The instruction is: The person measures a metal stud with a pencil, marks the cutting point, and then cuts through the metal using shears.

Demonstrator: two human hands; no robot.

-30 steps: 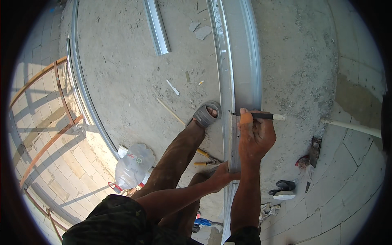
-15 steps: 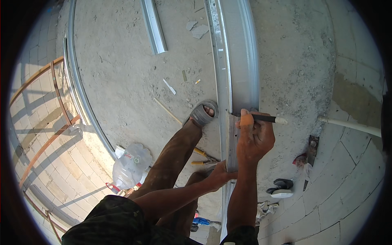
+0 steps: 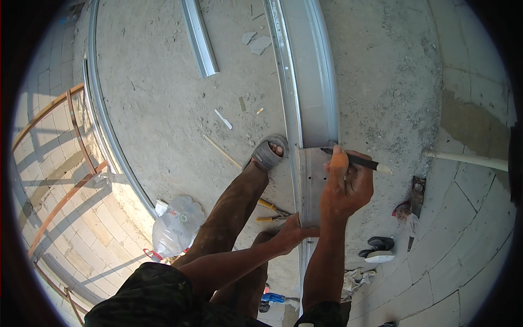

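A long galvanized metal channel lies lengthwise on the floor before me. A short grey metal plate with small holes lies over its near part. My left hand grips the plate's near end, thumb across the edge. My right hand, orange tape or bandage around its thumb, pinches a black marker with a pale rear end. The marker's tip rests at or just over the plate's far edge, near the right corner; contact cannot be made out. Yellow-handled pliers lie left of the channel.
My sandalled foot stands left of the channel. A large clear plastic bottle is at lower left, near a rusty metal railing. Another channel piece lies farther off. Dark shoes and a pale pipe are at right.
My right hand has shifted slightly right and turned, baring more of the plate and the marker's tip at its far edge. My left hand keeps its hold. The view has shifted a little.
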